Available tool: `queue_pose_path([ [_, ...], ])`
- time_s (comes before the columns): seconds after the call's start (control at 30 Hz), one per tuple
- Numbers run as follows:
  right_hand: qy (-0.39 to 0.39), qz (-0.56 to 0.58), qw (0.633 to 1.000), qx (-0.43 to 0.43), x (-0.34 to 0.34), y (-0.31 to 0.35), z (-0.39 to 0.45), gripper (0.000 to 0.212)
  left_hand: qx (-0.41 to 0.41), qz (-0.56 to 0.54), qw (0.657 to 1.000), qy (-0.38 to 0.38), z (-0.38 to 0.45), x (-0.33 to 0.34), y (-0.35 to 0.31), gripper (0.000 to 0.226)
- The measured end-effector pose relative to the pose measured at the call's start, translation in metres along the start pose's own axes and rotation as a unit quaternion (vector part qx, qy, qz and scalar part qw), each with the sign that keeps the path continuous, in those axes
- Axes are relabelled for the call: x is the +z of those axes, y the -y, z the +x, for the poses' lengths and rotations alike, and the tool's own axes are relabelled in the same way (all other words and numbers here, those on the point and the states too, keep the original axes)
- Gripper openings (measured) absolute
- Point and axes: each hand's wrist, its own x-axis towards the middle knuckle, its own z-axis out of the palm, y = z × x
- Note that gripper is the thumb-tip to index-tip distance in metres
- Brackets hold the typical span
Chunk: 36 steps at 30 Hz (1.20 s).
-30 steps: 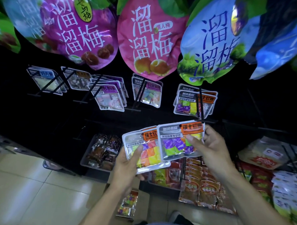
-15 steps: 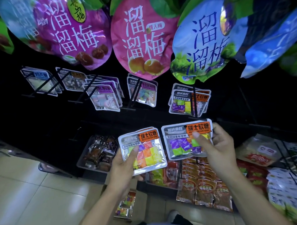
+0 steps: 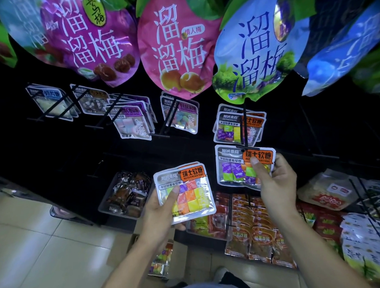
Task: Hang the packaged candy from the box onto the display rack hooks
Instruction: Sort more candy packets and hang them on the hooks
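While my right hand (image 3: 276, 184) pinched a Swiss soft candy packet (image 3: 237, 166), thumb on its orange label, the packet's top edge sat at the black hook's (image 3: 245, 129) tip, below packets already hung. My left hand (image 3: 161, 209) gripped a stack of candy packets (image 3: 186, 191) lower left, thumb across the front.

The black hook (image 3: 245, 129) in front of the right hand (image 3: 276, 188) already carries a stack of candy packets (image 3: 238, 127), and the packet held in that hand (image 3: 235, 166) sits at its outer tip, just below the stack. Large plum bags (image 3: 252, 47) hang low overhead and crowd the approach from above, while the left hand (image 3: 161, 209) with its own packet (image 3: 184, 191) occupies the space just to the left. Dark open gaps lie between the neighbouring hooks, and the tiled floor (image 3: 48, 245) at lower left is open beside the cardboard box (image 3: 132, 245).
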Motion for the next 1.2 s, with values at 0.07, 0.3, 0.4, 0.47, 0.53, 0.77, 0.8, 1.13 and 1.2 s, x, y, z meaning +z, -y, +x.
queue_pose_path([
  [0.07, -0.003, 0.009, 1.000, -0.001, 0.000, 0.000, 0.002, 0.005, 0.002, 0.002, 1.000, 0.002, -0.002, 0.001, 0.000, 0.030],
  [0.3, 0.055, 0.024, 0.998, 0.004, 0.000, 0.007, 0.006, 0.008, 0.010, 0.000, 1.000, -0.004, -0.010, -0.002, 0.000, 0.028],
  [0.4, 0.068, 0.029, 0.997, -0.008, -0.001, 0.008, 0.001, 0.013, 0.007, -0.002, 1.000, -0.007, -0.012, -0.004, 0.000, 0.028],
  [0.47, 0.049, 0.050, 0.997, -0.021, -0.002, 0.007, -0.002, 0.010, 0.007, -0.005, 1.000, -0.012, -0.013, -0.006, 0.001, 0.027],
  [0.53, 0.054, 0.057, 0.997, -0.014, -0.004, 0.005, -0.002, 0.007, 0.008, -0.005, 1.000, -0.019, -0.014, -0.007, 0.002, 0.026],
  [0.77, 0.018, 0.059, 0.996, -0.061, -0.003, 0.007, -0.002, 0.003, 0.006, -0.012, 1.000, -0.025, -0.013, -0.008, 0.004, 0.025],
  [0.8, 0.006, 0.064, 0.996, -0.063, -0.002, 0.007, 0.001, 0.003, 0.005, -0.011, 1.000, -0.025, -0.013, -0.007, 0.004, 0.025],
  [1.13, 0.024, -0.005, 1.000, -0.007, -0.004, -0.007, 0.016, 0.003, -0.001, -0.016, 1.000, -0.017, -0.007, -0.005, 0.008, 0.032],
  [1.2, 0.013, -0.003, 1.000, -0.017, -0.005, -0.004, 0.020, 0.001, -0.001, -0.017, 1.000, -0.018, -0.006, -0.005, 0.008, 0.032],
])
